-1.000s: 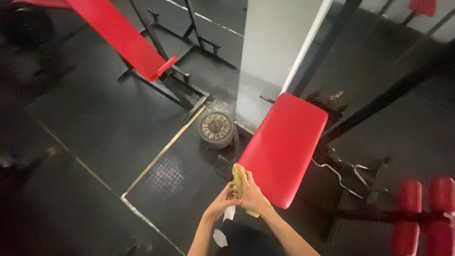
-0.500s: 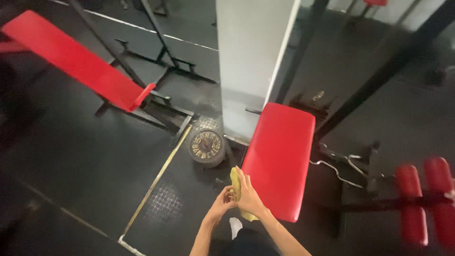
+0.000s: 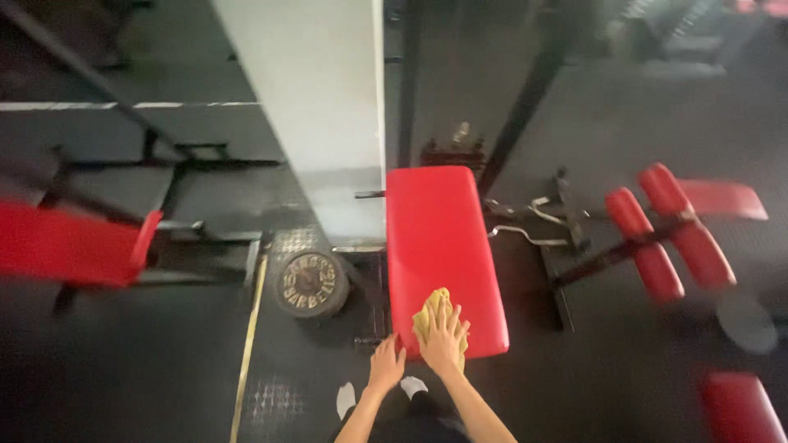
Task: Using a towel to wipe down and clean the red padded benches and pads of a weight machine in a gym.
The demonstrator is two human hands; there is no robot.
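You're over a dark rubber gym floor, with a red bench pad running away from you in front of a white pillar. A round weight plate lies just left of the bench, a curl bar and red roller pads off to the right, another red bench far left. Your right hand, fingers spread flat, now presses the yellow cloth onto the pad's near end, where half a second ago both hands held it at the edge; your left hand rests open on the near left corner.
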